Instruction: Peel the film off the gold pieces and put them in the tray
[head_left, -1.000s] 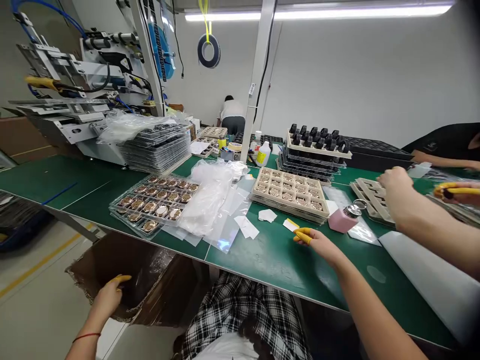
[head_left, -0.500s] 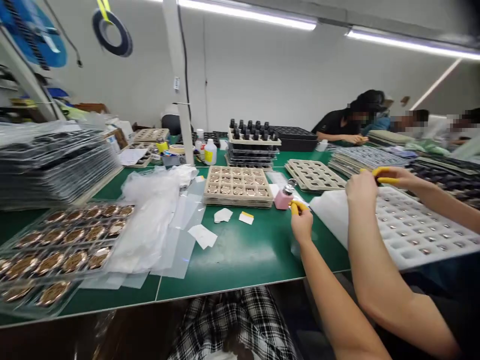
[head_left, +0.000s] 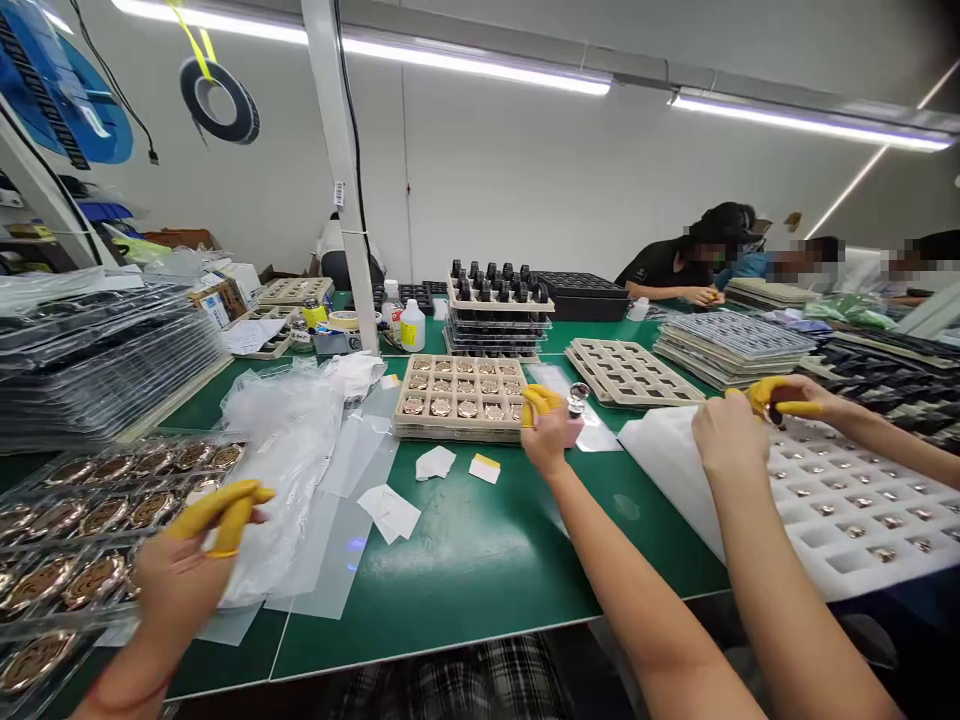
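My left hand [head_left: 187, 560], with yellow finger cots, is raised over the near edge of clear plastic trays [head_left: 30, 625] at the left. Its fingers point right and stand apart, with nothing visible between them. Round rose-gold pieces that look like watch cases [head_left: 94, 580] lie in those trays. My right hand [head_left: 546, 430], also in yellow finger cots, is at the right edge of a beige compartment tray [head_left: 457, 427] of similar watch cases [head_left: 466, 409]. Its fingers are bent together; whatever they hold is hidden. Behind it, a pink bottle [head_left: 574, 430] with a metal top is partly covered.
A co-worker's hands [head_left: 731, 435] work over a white foam tray [head_left: 832, 520] close on my right. Crumpled plastic film [head_left: 281, 430] and paper scraps [head_left: 390, 512] lie on the green table [head_left: 450, 570]. Stacked trays [head_left: 112, 370] stand at the left, beige trays [head_left: 630, 372] at the back right.
My left hand has come into view at the lower left. My right hand has moved left from beside the pink bottle to the beige tray's edge. The view has tilted up slightly.
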